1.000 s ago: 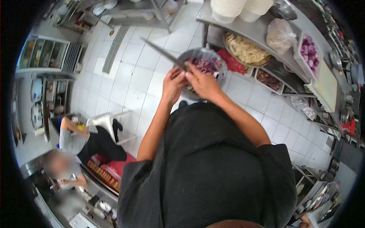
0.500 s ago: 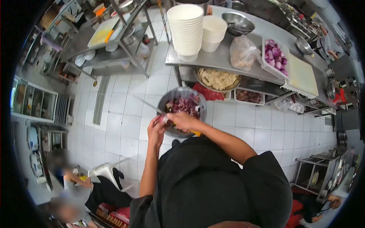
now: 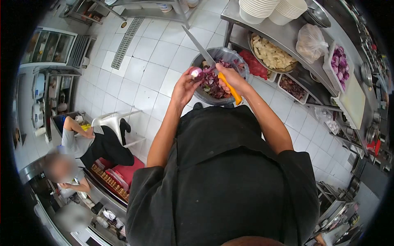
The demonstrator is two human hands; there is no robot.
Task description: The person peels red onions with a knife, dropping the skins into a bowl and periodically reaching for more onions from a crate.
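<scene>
Above white tiles [image 3: 135, 82], an onion [image 3: 197, 73] was pinched by the left hand [image 3: 184, 87] and a knife [image 3: 203, 50] gripped by the right hand [image 3: 235, 77].

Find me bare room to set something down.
Floor tiles between drain grate and bin look free, as does the cutting board beside the onion crate. Crowded: over the bin, where the left hand holds an onion, the right hand a knife.

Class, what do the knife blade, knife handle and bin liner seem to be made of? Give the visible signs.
Knife blade: probably steel, smooth and grey with a dull sheen. Knife handle: likely plastic, an even, bright orange. Bin liner: apparently thin plastic film, wrinkled and slightly shiny at the rim.
</scene>
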